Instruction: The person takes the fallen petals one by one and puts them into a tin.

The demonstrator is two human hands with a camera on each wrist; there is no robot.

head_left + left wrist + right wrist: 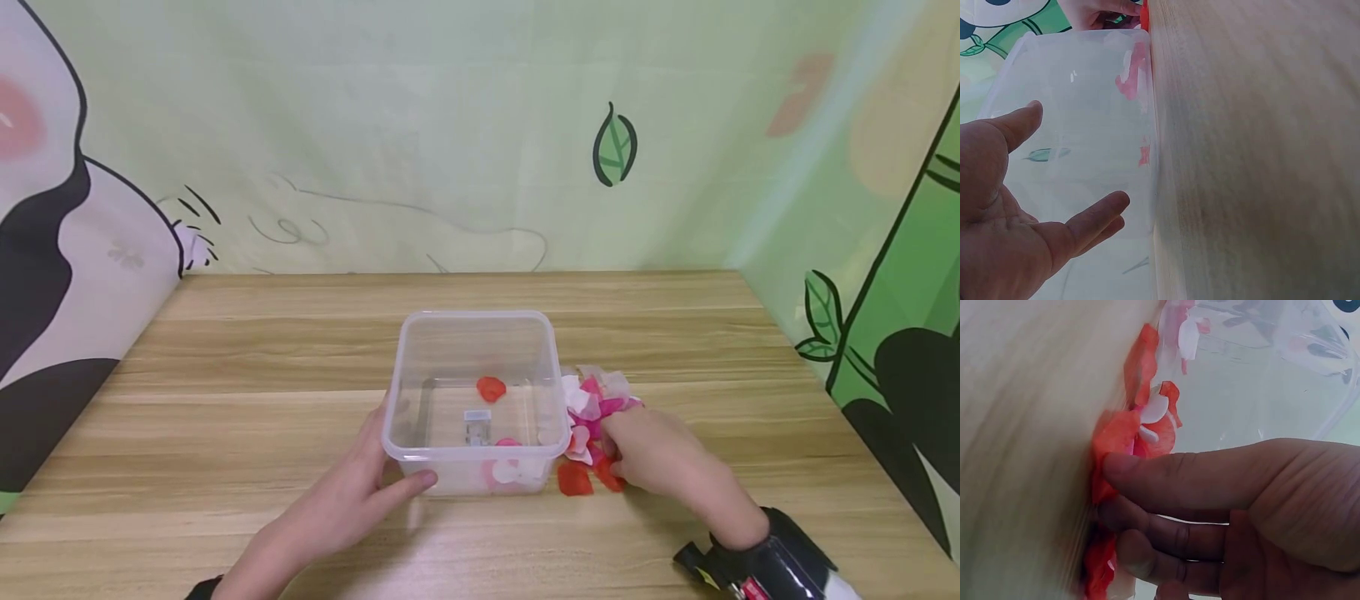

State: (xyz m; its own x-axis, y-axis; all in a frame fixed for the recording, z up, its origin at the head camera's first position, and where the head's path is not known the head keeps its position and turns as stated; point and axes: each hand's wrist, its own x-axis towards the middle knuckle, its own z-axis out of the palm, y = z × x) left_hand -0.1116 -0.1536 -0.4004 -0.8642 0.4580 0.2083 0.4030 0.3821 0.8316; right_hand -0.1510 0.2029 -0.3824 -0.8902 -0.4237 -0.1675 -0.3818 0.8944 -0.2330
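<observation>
A clear plastic container (480, 454) without a lid stands on the table. My left hand (348, 496) rests against its left front corner, thumb on the front wall; the left wrist view shows its thumb and fingers spread and nearly straight. Inside lie a red petal (491, 388) and a few pink and white petals near the front right corner. To the right of the container is a loose pile of artificial petals (600, 404) in pink, white and red. There my right hand (660, 454) pinches a red petal (1115, 437) between thumb and forefinger, low at the tabletop.
The wooden table (262, 333) reaches back to a printed backdrop (450, 125) with cartoon drawings. A single red petal (575, 479) lies by the container's front right corner. A dark band with a device (772, 558) sits on my right wrist.
</observation>
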